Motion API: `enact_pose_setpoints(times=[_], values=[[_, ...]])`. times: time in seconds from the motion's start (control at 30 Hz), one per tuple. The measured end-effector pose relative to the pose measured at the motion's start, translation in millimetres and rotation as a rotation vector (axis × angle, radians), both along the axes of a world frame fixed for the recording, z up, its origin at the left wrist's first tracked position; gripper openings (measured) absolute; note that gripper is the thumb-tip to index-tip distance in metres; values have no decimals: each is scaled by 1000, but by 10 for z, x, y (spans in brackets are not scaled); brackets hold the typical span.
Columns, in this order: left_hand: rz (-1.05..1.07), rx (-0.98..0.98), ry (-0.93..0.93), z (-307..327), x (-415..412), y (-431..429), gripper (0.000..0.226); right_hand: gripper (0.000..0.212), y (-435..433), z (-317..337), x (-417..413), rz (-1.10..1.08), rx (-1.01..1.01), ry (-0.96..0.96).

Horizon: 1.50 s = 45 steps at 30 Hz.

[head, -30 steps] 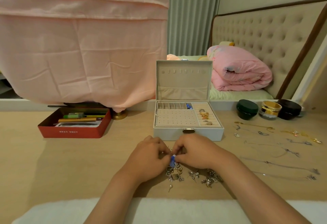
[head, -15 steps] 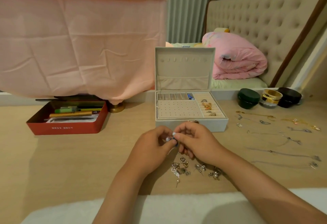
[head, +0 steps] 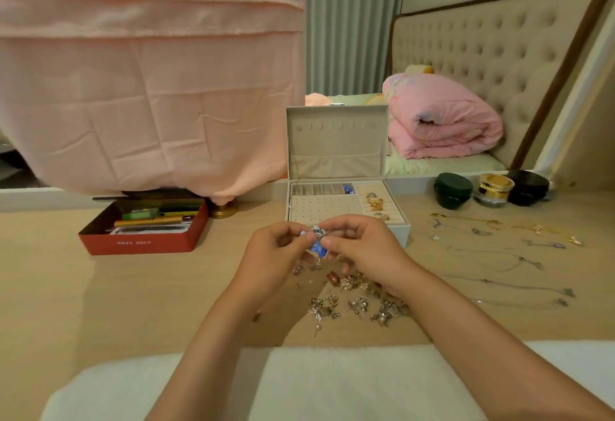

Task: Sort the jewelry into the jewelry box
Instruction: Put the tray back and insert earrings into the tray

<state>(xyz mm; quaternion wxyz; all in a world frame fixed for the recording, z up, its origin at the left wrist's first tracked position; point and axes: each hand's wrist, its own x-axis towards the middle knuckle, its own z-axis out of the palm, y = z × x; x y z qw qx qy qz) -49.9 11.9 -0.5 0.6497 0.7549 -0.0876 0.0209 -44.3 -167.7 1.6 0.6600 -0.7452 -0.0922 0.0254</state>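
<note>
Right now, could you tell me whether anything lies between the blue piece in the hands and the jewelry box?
Nothing visible does: the left hand and right hand pinch the blue piece just before the jewelry box, lid open.

A pale wooden tabletop fills the foreground; beyond its far edge hang a pink cloth and grey pleated curtain, a rolled pink quilt beside a tufted beige headboard

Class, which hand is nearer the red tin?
Left. The left hand is just right of the red tin; the right hand lies farther right, beyond the left.
</note>
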Motion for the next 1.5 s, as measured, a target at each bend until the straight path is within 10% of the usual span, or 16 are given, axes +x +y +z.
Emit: enact_pose_setpoints(times=[0.3,0.97,1.5], values=[[-38,389,-123,539,402,-486,32,23,-483,483,250,-3,43,-25],[-178,1284,-167,300,1823,-812,45,16,-662,480,1940,-149,-728,-59],[-132,888,-188,267,1869,-583,30,28,-426,488,2060,-72,-978,120]])
